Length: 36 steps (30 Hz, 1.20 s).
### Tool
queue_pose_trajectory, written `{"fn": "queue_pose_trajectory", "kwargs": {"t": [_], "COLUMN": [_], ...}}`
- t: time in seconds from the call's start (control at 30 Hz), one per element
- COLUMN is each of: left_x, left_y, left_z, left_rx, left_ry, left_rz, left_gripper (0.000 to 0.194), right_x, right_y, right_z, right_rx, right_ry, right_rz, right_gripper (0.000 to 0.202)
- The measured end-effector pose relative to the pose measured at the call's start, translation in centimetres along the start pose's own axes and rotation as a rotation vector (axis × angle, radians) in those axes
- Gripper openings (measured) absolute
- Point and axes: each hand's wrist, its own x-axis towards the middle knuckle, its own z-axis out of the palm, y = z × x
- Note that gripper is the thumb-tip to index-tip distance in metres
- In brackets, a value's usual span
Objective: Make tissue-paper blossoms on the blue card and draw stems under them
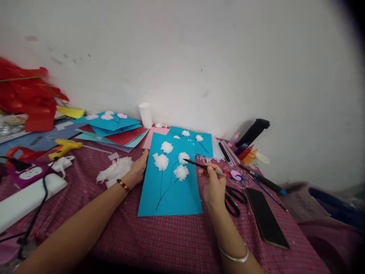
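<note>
A blue sheet (176, 198) bears several white fluffy flowers and thin dark drawn stems. My right hand (214, 184) pinches a dark pen (196, 164), whose tip is over the upper right flower (183, 158). Along the sheet's left edge rests my left hand (138, 169); its fingers are partly hidden at the edge, so I cannot tell whether it grips the paper. White paper scraps (115, 169) lie just left of that hand. Black-handled scissors (234, 199) are beside my right wrist.
A phone (266, 219) lies at the right. Behind are another flowered blue sheet (205, 142) and a white roll (145, 115). Stacked colored papers (114, 131), a yellow glue gun (65, 147) and a white power strip (31, 198) with a black cable occupy the left. Paint tubes (250, 156) stand right.
</note>
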Motion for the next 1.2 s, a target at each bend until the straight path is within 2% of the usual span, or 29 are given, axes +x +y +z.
{"fn": "queue_pose_trajectory", "kwargs": {"t": [0.07, 0.2, 0.3, 0.4, 0.5, 0.63, 0.8, 0.93, 1.2], "left_x": [-0.3, -1.1, -1.7, -2.3, -2.8, -2.4, -1.6, -1.5, -0.5], "left_y": [0.3, 1.1, 1.6, 2.1, 2.2, 1.5, 0.5, 0.4, -0.5], "left_z": [-0.1, -0.6, -0.8, -0.3, 0.5, 0.6, 0.3, 0.3, -0.7], "left_rx": [0.068, 0.259, 0.433, 0.367, 0.316, 0.376, 0.374, 0.375, 0.344], "left_ry": [-0.125, -0.345, -0.542, -0.648, -0.616, -0.511, -0.509, -0.532, -0.536], "left_rz": [-0.034, -0.035, -0.032, -0.065, -0.1, -0.056, 0.004, -0.014, -0.052], "left_gripper": [0.052, 0.046, 0.05, 0.051, 0.038, 0.022, 0.022, 0.017, 0.028], "right_x": [0.2, 0.3, 0.2, 0.0, -0.1, -0.3, -0.7, -0.9, -0.9], "right_y": [0.3, 0.9, 1.1, 1.0, 0.6, 0.5, 0.5, 0.8, 1.4], "right_z": [-0.1, -0.2, 0.0, 0.2, 0.4, 0.5, 0.8, 0.9, 0.8], "right_rx": [0.008, 0.007, -0.027, -0.059, -0.076, -0.08, -0.097, -0.119, -0.16], "right_ry": [0.011, 0.016, -0.002, -0.015, -0.017, -0.029, -0.077, -0.11, -0.135], "right_rz": [0.01, 0.037, 0.034, 0.021, -0.004, 0.0, 0.042, 0.041, 0.034], "right_gripper": [0.011, 0.012, 0.013, 0.014, 0.013, 0.011, 0.01, 0.009, 0.011]}}
